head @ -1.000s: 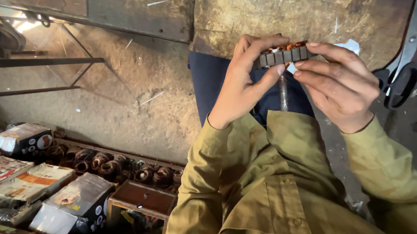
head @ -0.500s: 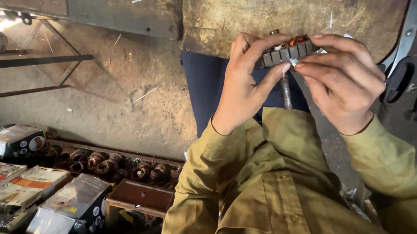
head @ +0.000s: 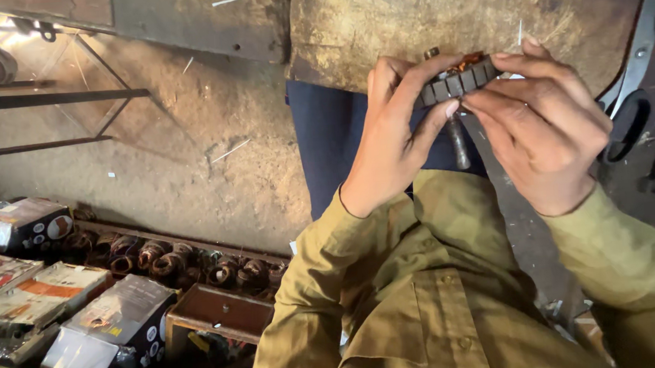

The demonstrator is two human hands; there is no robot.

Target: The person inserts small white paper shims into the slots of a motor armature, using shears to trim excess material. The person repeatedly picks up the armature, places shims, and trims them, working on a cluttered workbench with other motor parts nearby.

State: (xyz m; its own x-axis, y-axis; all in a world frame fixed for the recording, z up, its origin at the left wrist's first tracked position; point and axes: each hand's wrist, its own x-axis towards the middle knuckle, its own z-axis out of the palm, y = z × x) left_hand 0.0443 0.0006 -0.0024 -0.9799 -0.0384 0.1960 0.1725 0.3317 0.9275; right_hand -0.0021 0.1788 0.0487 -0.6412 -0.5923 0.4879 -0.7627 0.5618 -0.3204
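Note:
A small motor armature [head: 459,82], a dark slotted core with copper winding and a steel shaft pointing down, is held in front of my chest. My left hand [head: 393,138] grips its left end, thumb pressed under the core. My right hand [head: 545,129] grips the right end, fingers curled over the top. Both sleeves are olive green. A small white scrap shows just behind my right fingers.
A worn metal workbench edge [head: 423,11] lies just beyond the hands. Large scissors [head: 633,105] hang at the right. At lower left, a row of copper-wound coils [head: 173,262] lies beside several printed cartons [head: 116,314] and a small wooden box [head: 218,312]. Dusty floor and a metal frame are upper left.
Both hands with the armature have shifted slightly up and right in view. The camera has tilted, so the cartons and coils sit lower left.

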